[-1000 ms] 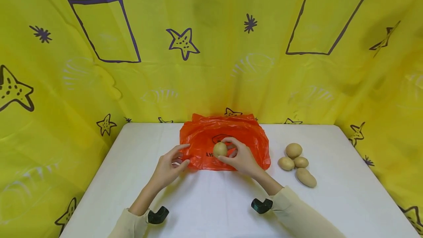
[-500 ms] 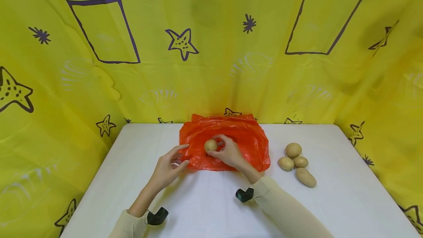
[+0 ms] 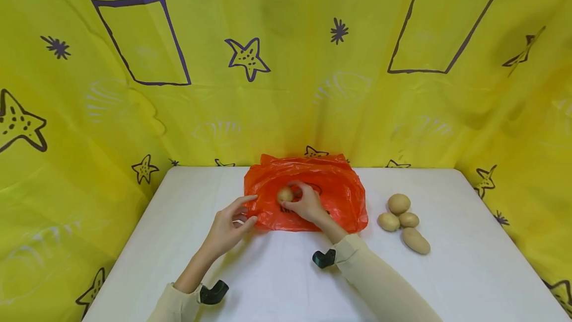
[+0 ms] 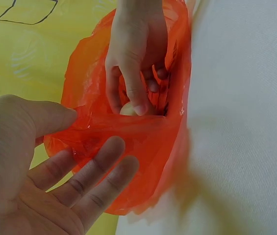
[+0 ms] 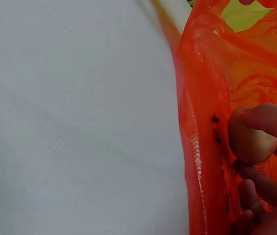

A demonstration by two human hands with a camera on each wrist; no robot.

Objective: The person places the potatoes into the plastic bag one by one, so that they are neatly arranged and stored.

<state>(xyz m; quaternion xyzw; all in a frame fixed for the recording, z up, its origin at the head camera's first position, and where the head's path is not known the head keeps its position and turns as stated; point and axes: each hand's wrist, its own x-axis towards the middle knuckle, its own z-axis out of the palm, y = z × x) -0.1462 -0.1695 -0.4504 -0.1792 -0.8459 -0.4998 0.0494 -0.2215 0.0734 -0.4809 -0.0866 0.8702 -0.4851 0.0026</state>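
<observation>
A red plastic bag (image 3: pixel 344 198) with dark print lies on the white table, its mouth spread wide. My right hand (image 3: pixel 308 206) reaches into the mouth and pinches a small potato (image 3: pixel 284 195) between thumb and fingers. In the right wrist view the potato (image 5: pixel 250 139) is low inside the bag, near the printed film. At the bag's left edge my left hand (image 3: pixel 229 230) holds the rim with its fingertips. The left wrist view shows the red film between that hand's fingers (image 4: pixel 106 181), with the potato partly hidden behind the bag's fold.
Several potatoes (image 3: pixel 399 203) lie grouped on the white table (image 3: pixel 286 277), right of the bag. A yellow curtain (image 3: pixel 286 113) with starfish drawings stands right behind the bag and along both sides. Dark devices (image 3: pixel 323 259) sit at both wrists.
My right hand has carried the potato leftward and down into the bag's mouth, mostly in the first half second. The left hand, bag and loose potatoes have stayed in place.
</observation>
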